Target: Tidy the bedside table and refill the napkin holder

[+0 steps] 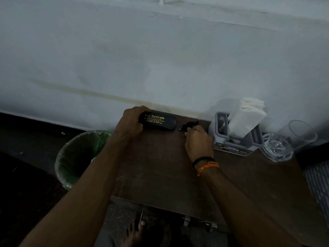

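Note:
A black spectacle case [160,122] with gold lettering lies at the back of the brown bedside table [160,175], against the wall. My left hand [130,123] grips its left end. My right hand [198,141] pinches a small black object [190,125] just right of the case; what it is I cannot tell. A grey napkin holder [220,125] stands at the back right with folded white napkins [246,118] leaning out of it.
A clear glass [286,141] stands right of the holder near the table's right edge. A bin [78,155] with a green liner sits on the floor left of the table. My bare foot [135,232] shows below the front edge.

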{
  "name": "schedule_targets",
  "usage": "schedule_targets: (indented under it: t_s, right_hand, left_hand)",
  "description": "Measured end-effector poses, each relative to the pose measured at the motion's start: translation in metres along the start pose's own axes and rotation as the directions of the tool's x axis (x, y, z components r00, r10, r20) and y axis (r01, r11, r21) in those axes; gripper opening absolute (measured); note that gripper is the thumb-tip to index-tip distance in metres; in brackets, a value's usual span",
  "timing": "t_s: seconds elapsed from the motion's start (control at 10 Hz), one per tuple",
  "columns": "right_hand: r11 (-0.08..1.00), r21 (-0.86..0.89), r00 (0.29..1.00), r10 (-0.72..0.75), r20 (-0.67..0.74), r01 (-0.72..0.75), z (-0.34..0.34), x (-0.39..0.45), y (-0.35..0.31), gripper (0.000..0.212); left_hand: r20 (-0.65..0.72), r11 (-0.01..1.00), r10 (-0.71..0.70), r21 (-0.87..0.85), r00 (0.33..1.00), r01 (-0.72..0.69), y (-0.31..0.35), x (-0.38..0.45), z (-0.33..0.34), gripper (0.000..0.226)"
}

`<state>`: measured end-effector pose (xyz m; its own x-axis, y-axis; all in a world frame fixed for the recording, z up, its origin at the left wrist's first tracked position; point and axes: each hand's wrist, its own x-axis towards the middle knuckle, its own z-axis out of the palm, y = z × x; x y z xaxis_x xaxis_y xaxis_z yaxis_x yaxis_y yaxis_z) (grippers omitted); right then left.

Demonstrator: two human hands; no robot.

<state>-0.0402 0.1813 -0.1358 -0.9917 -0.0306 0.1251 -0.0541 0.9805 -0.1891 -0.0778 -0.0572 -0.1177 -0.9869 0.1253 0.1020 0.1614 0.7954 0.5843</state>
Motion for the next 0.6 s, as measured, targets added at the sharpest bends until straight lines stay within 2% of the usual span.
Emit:
schedule_targets:
  t_s: [0.3, 0.5, 0.6]
  right_hand:
    - [1.000, 0.007, 1.000, -0.002, 0.008, 0.002, -0.002, 0.001, -0.001, 0.026]
    - [0.998, 0.057, 1.000, 0.008, 0.024, -0.009, -0.012, -0.007, -0.005, 0.041]
    - [0.996, 0.088, 0.999, -0.027, -0.044, 0.030, -0.015, -0.017, -0.006, 0.040]
  left_hand:
    - [0.005, 1.000, -0.007, -0.017, 1.000, 0.007, -0.001, 0.001, 0.002, 0.063]
    - [0.020, 0.999, -0.018, -0.037, 1.000, 0.019, 0.001, 0.000, 0.001, 0.066]
    - [0.065, 0.999, -0.049, 0.019, 0.997, 0.047, 0.001, 0.002, 0.000, 0.079]
